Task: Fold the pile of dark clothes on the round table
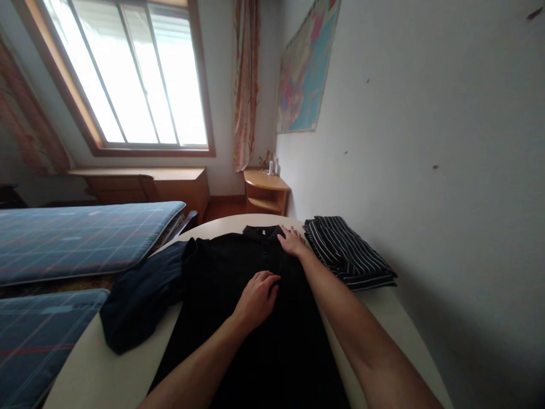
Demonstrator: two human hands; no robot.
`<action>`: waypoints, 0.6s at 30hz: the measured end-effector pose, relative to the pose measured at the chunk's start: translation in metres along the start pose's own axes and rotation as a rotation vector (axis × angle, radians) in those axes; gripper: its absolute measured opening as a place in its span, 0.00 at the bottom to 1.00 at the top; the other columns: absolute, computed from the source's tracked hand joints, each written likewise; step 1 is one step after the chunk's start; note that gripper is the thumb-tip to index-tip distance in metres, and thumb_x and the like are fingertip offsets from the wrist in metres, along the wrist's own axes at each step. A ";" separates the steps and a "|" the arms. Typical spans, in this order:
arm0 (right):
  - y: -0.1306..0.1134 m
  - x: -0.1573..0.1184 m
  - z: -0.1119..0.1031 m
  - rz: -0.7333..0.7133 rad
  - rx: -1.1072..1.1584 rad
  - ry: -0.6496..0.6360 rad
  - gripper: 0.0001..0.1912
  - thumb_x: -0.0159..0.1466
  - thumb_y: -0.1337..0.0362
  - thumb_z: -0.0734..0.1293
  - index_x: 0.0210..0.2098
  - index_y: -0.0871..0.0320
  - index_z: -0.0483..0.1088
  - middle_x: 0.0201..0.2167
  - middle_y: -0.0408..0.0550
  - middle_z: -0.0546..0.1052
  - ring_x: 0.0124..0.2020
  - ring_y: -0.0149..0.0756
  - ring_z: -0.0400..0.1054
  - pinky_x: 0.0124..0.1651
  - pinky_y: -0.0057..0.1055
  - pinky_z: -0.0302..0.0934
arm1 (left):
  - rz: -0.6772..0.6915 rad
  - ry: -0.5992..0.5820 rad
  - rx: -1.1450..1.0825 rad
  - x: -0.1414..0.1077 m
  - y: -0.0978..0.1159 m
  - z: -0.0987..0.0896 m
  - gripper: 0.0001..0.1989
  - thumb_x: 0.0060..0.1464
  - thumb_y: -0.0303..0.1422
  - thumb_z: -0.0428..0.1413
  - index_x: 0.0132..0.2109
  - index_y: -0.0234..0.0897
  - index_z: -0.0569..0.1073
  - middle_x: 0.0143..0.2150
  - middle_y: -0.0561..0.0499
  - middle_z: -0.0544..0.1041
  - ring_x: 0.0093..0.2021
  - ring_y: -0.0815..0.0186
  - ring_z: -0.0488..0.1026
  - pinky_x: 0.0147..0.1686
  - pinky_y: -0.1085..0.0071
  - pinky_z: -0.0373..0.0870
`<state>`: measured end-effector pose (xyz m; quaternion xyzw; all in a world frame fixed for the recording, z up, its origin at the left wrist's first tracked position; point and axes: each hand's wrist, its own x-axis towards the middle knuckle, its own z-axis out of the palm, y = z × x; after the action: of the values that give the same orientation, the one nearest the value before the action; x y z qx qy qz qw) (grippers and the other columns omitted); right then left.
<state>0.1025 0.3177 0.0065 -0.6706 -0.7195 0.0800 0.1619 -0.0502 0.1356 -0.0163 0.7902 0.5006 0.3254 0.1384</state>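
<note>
A black polo shirt (221,267) lies spread out on a pale round table (123,369), its collar at the far edge and its small white label showing. My left hand (258,298) is over the middle of the shirt's chest, fingers loosely bent with a gap at the thumb; nothing shows in it. Farther up, my right hand (292,241) rests with fingers spread on the shirt beside the collar, at the right shoulder. The right sleeve is mostly hidden by that hand and arm.
Folded black-and-white striped cloth (349,253) lies at the table's right edge, near the wall. A bunched dark navy garment (145,295) sits on the left. Beyond are plaid mattresses (85,241), a wooden desk (179,176) and a corner shelf (266,182).
</note>
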 end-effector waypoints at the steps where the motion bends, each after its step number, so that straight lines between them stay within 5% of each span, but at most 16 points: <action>1: 0.000 -0.001 -0.003 -0.002 -0.011 0.040 0.28 0.71 0.54 0.54 0.67 0.53 0.57 0.67 0.57 0.58 0.66 0.51 0.54 0.63 0.46 0.50 | -0.002 0.004 -0.004 0.000 0.001 0.000 0.15 0.62 0.30 0.50 0.52 0.37 0.75 0.52 0.45 0.75 0.55 0.60 0.69 0.58 0.62 0.65; 4: 0.000 -0.006 -0.011 0.002 -0.044 0.137 0.24 0.70 0.59 0.55 0.63 0.57 0.63 0.61 0.59 0.67 0.62 0.49 0.59 0.61 0.41 0.53 | -0.001 0.012 -0.012 -0.001 0.002 -0.001 0.14 0.62 0.30 0.50 0.53 0.39 0.74 0.51 0.46 0.75 0.55 0.60 0.70 0.58 0.62 0.66; 8: -0.004 -0.014 -0.013 0.020 -0.138 0.089 0.25 0.64 0.54 0.63 0.57 0.58 0.67 0.49 0.59 0.76 0.53 0.51 0.68 0.54 0.43 0.60 | 0.009 0.013 -0.012 0.000 0.001 0.000 0.15 0.62 0.30 0.50 0.54 0.40 0.74 0.52 0.46 0.74 0.55 0.60 0.69 0.58 0.61 0.66; 11: -0.008 -0.018 -0.008 0.028 -0.174 0.060 0.21 0.64 0.60 0.63 0.55 0.60 0.69 0.45 0.59 0.78 0.49 0.48 0.71 0.52 0.41 0.60 | 0.013 0.014 -0.009 0.000 0.000 0.001 0.15 0.62 0.30 0.50 0.54 0.40 0.74 0.52 0.46 0.74 0.55 0.59 0.70 0.58 0.61 0.66; 14: -0.011 -0.020 -0.001 0.031 -0.163 0.104 0.19 0.67 0.66 0.58 0.55 0.60 0.68 0.45 0.60 0.78 0.49 0.46 0.72 0.53 0.40 0.59 | 0.007 0.010 -0.012 0.000 0.000 0.000 0.16 0.62 0.30 0.49 0.54 0.39 0.73 0.52 0.46 0.74 0.54 0.60 0.70 0.57 0.61 0.67; 18: -0.012 -0.020 0.014 -0.008 -0.071 0.152 0.21 0.70 0.61 0.53 0.58 0.59 0.66 0.55 0.59 0.73 0.55 0.46 0.67 0.55 0.40 0.58 | -0.022 0.014 -0.038 0.000 0.001 0.000 0.16 0.63 0.29 0.47 0.54 0.38 0.73 0.52 0.45 0.74 0.52 0.61 0.72 0.56 0.63 0.68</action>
<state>0.0879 0.2987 -0.0048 -0.6773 -0.7102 0.0027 0.1923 -0.0494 0.1354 -0.0159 0.7796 0.5040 0.3386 0.1536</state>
